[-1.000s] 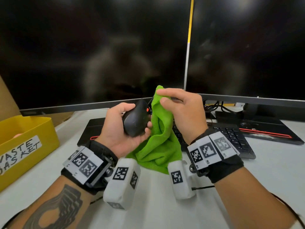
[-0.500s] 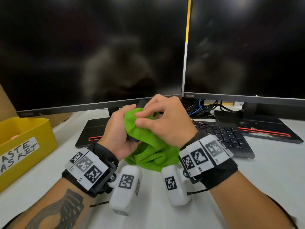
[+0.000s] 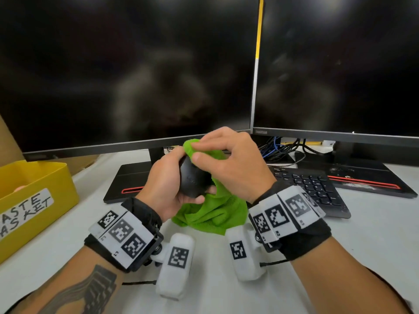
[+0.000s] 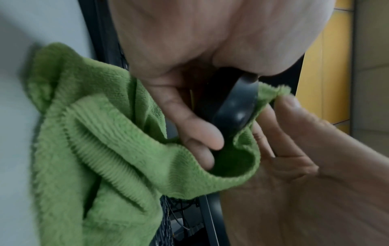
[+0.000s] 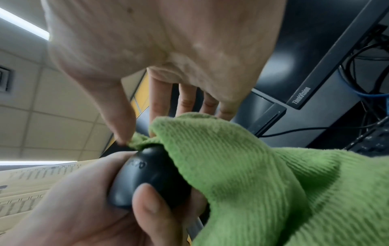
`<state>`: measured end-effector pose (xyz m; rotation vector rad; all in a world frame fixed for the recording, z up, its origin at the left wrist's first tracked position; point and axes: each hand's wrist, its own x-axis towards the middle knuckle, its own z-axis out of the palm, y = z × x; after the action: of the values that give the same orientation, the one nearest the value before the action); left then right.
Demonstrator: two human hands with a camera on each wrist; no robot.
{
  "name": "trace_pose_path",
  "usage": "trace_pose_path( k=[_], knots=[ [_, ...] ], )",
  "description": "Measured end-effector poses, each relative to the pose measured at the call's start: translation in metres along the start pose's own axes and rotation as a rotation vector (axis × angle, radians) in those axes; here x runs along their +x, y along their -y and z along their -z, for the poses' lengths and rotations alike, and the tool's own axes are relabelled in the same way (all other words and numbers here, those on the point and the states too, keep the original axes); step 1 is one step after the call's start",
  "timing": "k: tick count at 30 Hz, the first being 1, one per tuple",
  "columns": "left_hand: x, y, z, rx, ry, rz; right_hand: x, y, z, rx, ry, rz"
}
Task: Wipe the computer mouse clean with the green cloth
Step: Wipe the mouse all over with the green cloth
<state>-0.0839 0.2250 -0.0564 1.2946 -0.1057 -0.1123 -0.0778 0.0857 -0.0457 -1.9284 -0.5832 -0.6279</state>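
My left hand (image 3: 167,184) grips the black computer mouse (image 3: 192,181) in mid-air above the desk, fingers curled round its underside. The mouse's rounded back (image 5: 147,176) shows in the right wrist view, and its edge (image 4: 238,108) in the left wrist view. My right hand (image 3: 229,164) pinches the green cloth (image 3: 213,211) between thumb and fingers and presses it over the far end of the mouse. The cloth (image 5: 252,166) hangs down below both hands to the desk (image 4: 84,149). The front of the mouse is hidden under the cloth.
Two dark monitors (image 3: 127,71) stand behind the hands on black bases. A black keyboard (image 3: 315,189) lies to the right. A yellow waste basket (image 3: 40,196) sits at the left edge. Cables (image 3: 281,148) tangle under the right monitor. The desk (image 3: 374,223) is white.
The right hand brought the cloth over the mouse, covering it, then slid it toward the far end so the mouse's back shows again. The left hand keeps its grip.
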Motion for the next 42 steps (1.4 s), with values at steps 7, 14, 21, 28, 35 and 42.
trace_pose_path(
  k=[7,14,21,28,35,42],
  knots=[
    [0.001,-0.003,0.0,-0.022,0.025,-0.071,0.007,-0.01,0.009,-0.06,-0.129,-0.067],
    [-0.001,-0.001,-0.002,0.032,0.068,-0.099,0.006,-0.008,0.012,-0.086,-0.198,0.071],
    [-0.001,-0.004,0.003,0.031,0.051,-0.154,0.003,0.001,0.008,-0.132,-0.104,0.094],
    [0.002,0.004,0.0,0.112,0.086,-0.114,0.005,-0.003,0.014,-0.143,-0.15,0.131],
    [0.003,0.006,0.003,0.118,0.069,-0.103,0.005,-0.004,0.014,-0.161,-0.157,0.066],
    [0.007,0.007,0.001,0.035,0.038,-0.113,0.0,0.004,0.006,-0.1,-0.015,0.111]
  ],
)
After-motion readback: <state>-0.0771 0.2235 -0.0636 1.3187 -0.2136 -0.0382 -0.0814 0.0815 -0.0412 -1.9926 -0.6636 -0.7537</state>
